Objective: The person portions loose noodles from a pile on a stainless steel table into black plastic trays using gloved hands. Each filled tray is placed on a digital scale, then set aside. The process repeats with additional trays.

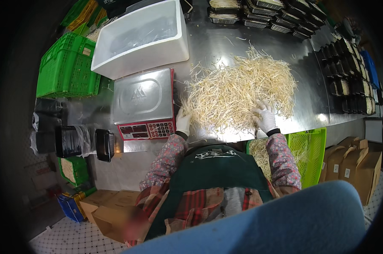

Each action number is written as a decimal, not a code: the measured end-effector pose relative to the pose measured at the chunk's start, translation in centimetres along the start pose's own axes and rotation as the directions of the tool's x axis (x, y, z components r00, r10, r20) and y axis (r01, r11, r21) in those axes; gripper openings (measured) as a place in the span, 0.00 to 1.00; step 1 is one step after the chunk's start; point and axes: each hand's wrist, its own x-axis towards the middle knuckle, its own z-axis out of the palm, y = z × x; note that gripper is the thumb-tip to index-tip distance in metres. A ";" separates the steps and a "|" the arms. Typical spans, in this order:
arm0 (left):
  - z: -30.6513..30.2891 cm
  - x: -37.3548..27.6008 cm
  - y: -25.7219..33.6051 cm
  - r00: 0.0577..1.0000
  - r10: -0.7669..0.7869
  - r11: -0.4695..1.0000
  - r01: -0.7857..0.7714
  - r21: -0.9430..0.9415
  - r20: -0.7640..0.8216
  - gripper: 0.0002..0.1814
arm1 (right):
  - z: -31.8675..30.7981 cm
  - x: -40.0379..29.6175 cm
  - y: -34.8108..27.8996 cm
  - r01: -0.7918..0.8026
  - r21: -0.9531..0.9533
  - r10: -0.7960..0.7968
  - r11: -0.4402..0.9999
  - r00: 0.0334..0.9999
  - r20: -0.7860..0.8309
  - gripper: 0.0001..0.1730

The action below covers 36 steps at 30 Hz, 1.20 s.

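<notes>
A loose heap of bean sprouts is spread over the stainless steel table before me. My left hand, in a white glove, rests against the heap's near left edge beside the scale; its fingertips are partly hidden by sprouts. On the heap's near right side lies my right hand, also gloved, fingers spread and touching the sprouts. Directly left of the heap stands a red electronic scale with a bare metal pan and a keypad facing me.
Behind the scale sits a white foam box with clear plastic inside, beside green crates. Black trays stand at the near left. Filled sprout packs are stacked at the back, more packs at right. A light-green crate stands below the table edge.
</notes>
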 end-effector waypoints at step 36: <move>-0.3 -1.4 0.6 0.998 -0.060 0.998 0.060 -0.003 0.014 0.38 | -3.4 4.5 -5.9 -0.147 0.786 0.087 0.600 0.989 0.118 0.07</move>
